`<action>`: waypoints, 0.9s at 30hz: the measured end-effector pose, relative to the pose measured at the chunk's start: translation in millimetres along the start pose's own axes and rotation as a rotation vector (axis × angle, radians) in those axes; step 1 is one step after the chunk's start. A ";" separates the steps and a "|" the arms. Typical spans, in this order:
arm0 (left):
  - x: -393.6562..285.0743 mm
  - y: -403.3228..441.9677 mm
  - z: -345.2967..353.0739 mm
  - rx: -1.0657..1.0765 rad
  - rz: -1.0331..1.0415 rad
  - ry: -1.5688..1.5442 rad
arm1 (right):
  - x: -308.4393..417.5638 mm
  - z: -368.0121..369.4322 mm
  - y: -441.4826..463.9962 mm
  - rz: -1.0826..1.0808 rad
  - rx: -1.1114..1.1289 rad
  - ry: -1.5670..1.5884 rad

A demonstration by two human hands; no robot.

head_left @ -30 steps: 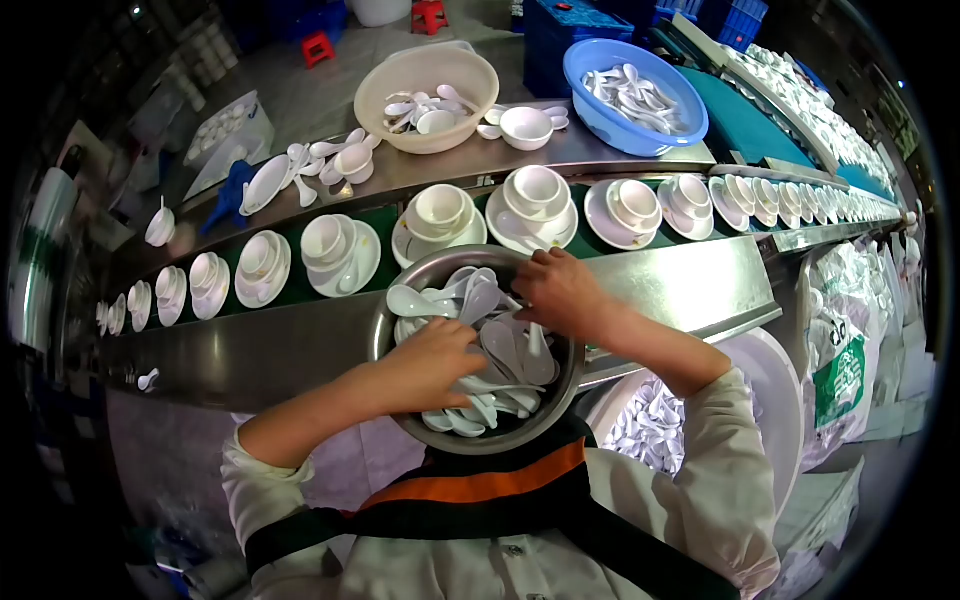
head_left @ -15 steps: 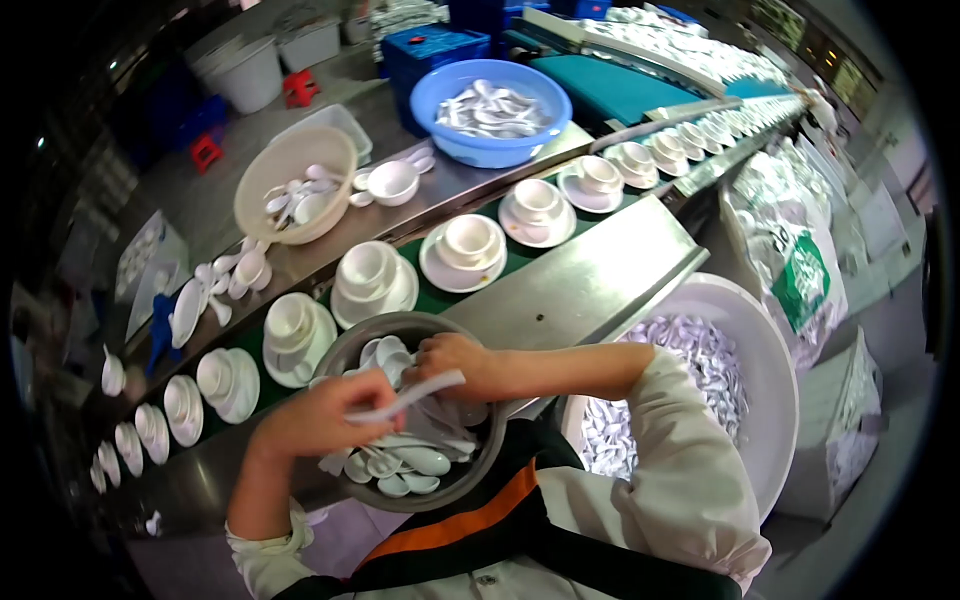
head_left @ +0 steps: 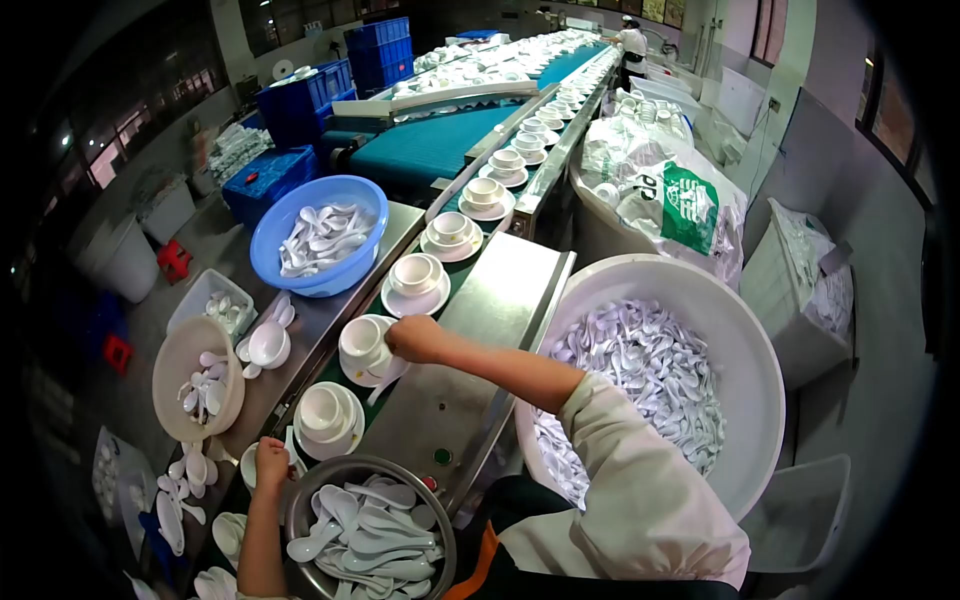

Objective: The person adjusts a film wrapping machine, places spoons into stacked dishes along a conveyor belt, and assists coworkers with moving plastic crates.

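nr: spoons (head_left: 385,525) in pan (head_left: 447,545) | R: tub (head_left: 755,400) | mid: plates (head_left: 420,308) on belt (head_left: 462,268) | L: basins (head_left: 330,286) on tbl (head_left: 310,338)

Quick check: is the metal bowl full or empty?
Looks nearly full: white spoons lie piled across the metal bowl, hiding its bottom.

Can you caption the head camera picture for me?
Right hand with a spoon beside a white bowl; left hand near the metal bowl of spoons.

One left hand (head_left: 271,464) and one right hand (head_left: 414,339) were present. There were one steel bowl (head_left: 449,545), one blue basin (head_left: 330,285), one beige basin (head_left: 200,335), one large white tub (head_left: 742,400), two red stools (head_left: 173,262) and two push-buttons (head_left: 443,457); the spoons (head_left: 650,370) were too numerous to count.
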State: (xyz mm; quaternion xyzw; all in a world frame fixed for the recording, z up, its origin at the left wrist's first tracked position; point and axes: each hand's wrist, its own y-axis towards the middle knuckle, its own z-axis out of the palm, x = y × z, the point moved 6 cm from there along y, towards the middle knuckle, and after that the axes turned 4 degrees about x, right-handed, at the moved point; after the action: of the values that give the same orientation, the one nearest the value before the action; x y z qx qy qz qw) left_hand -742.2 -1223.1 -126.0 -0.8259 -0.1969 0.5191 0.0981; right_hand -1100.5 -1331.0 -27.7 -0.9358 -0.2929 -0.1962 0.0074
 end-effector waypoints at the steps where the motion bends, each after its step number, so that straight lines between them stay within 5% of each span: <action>1: 29.4 29.8 -12.6 -0.083 0.097 0.181 | -19.0 19.2 10.2 0.029 0.022 -0.038; 7: -16.6 -3.1 -1.4 -0.154 0.351 0.571 | -20.6 72.3 37.1 0.047 0.018 0.114; 9: -4.7 -20.9 -2.0 -0.017 0.085 0.432 | -16.1 94.0 44.8 0.012 0.069 0.254; 10: -20.6 -26.2 5.4 -0.059 0.371 0.482 | -17.2 97.1 42.8 -0.046 0.017 0.157; 11: -5.9 -29.1 -1.5 0.071 -0.018 0.393 | 2.5 74.5 37.3 -0.031 0.093 0.297; 16: 3.8 -52.3 -22.0 0.017 -0.090 0.433 | 85.0 4.4 -14.3 -0.280 -0.049 0.126; 17: -7.8 -71.2 -40.4 -0.324 0.194 0.745 | 114.8 -1.7 -23.6 -0.434 0.001 0.210; 19: -38.6 -99.1 -41.3 -0.410 0.265 0.711 | 145.2 -18.3 -45.4 -0.515 0.167 0.254; 20: -66.5 -129.0 -27.8 -0.277 0.355 0.580 | 160.8 -16.6 -54.4 -0.540 0.184 0.272; 22: -123.3 -174.3 17.1 0.010 0.407 0.569 | 192.3 -15.4 -87.5 -0.927 0.179 0.160; 23: -127.6 -195.2 33.0 0.135 0.338 0.689 | 200.6 -4.6 -92.9 -0.956 0.181 0.163; 26: -119.9 -213.6 61.1 0.136 0.449 0.927 | 209.1 41.6 -108.8 -0.878 0.136 -0.671; 27: -107.2 -214.2 70.8 0.109 0.517 0.942 | 207.0 42.8 -107.0 -0.869 0.130 -0.678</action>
State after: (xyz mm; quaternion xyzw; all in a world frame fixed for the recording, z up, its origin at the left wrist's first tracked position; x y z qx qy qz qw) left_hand -894.7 -1078.4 9.0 -0.9846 0.1051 0.1089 0.0876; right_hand -988.3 -1124.0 -1.1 -0.7372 -0.6494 0.1496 -0.1114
